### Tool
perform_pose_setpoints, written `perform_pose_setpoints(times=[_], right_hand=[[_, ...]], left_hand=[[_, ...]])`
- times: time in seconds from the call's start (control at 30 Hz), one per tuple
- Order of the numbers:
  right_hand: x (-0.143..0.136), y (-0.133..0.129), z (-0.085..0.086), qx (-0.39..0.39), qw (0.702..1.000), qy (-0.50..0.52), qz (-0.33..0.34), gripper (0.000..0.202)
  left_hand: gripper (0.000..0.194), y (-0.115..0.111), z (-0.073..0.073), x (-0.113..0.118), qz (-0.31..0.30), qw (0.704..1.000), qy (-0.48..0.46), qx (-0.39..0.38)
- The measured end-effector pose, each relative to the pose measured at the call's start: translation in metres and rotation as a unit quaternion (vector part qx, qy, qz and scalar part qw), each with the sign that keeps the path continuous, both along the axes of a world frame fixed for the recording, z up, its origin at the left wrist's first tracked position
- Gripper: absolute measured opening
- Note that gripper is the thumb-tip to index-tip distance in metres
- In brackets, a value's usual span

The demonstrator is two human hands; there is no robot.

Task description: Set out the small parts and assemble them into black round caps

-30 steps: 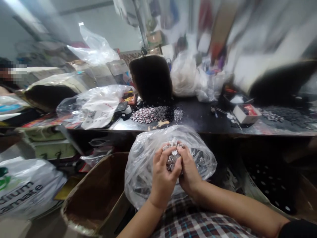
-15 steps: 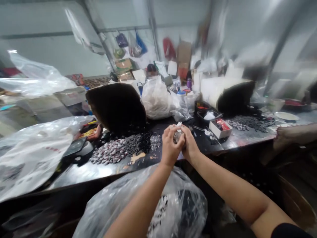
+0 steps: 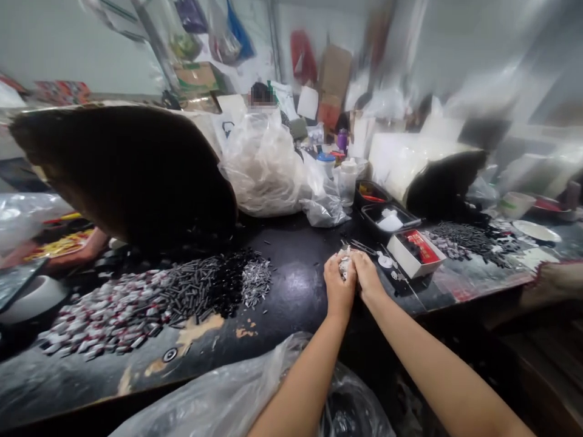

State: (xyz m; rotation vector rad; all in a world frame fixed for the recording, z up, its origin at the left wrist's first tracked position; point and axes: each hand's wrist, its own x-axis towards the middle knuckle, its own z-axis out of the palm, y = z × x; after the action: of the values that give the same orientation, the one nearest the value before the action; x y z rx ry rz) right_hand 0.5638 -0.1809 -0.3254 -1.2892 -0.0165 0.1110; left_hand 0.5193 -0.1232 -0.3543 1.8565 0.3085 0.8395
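Observation:
My left hand and my right hand are together over the front part of the dark table. Both have curled fingers around a small whitish and grey object, too covered to name. To their left lie piles of small parts: thin silvery pieces, dark grey cylinders and white-and-red pieces. Right of my hands are thin tools, white scraps and a white box with a red packet inside.
A large black curved panel stands at the left, a smaller one at the right. Full plastic bags and black trays are at the back. A clear bag hangs below the front edge. A person's head shows behind the bags.
The view has moved closer to the table, and the piles and left panel look larger. My hands appear lower and farther right, still closed together around the small object.

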Motion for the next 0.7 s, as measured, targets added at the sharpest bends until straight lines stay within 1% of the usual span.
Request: perform_pose_setpoints(times=[0.23, 0.3, 0.4, 0.47, 0.57, 0.7], right_hand=[[0.014, 0.007, -0.003, -0.117, 0.99, -0.073, 0.0, 0.031], [0.02, 0.01, -0.004, -0.14, 0.986, -0.092, 0.001, 0.033], [0.034, 0.011, -0.005, -0.158, 0.981, -0.109, 0.006, 0.038], [0.045, 0.011, -0.005, -0.161, 0.98, -0.115, 0.009, 0.044], [0.059, 0.009, -0.005, -0.155, 0.981, -0.111, 0.018, 0.06], [0.063, 0.004, -0.005, -0.145, 0.985, -0.09, 0.033, 0.081]], left_hand=[[0.036, 0.0, 0.002, 0.001, 0.037, 0.998, 0.032, -0.032], [0.037, -0.001, 0.004, 0.004, 0.045, 0.997, 0.04, -0.038], [0.038, -0.005, 0.006, 0.012, 0.042, 0.997, 0.052, -0.045], [0.039, -0.006, 0.01, 0.02, 0.031, 0.996, 0.062, -0.053], [0.043, -0.004, 0.018, 0.028, 0.009, 0.994, 0.083, -0.073], [0.045, 0.012, 0.036, 0.031, -0.038, 0.985, 0.121, -0.119]])
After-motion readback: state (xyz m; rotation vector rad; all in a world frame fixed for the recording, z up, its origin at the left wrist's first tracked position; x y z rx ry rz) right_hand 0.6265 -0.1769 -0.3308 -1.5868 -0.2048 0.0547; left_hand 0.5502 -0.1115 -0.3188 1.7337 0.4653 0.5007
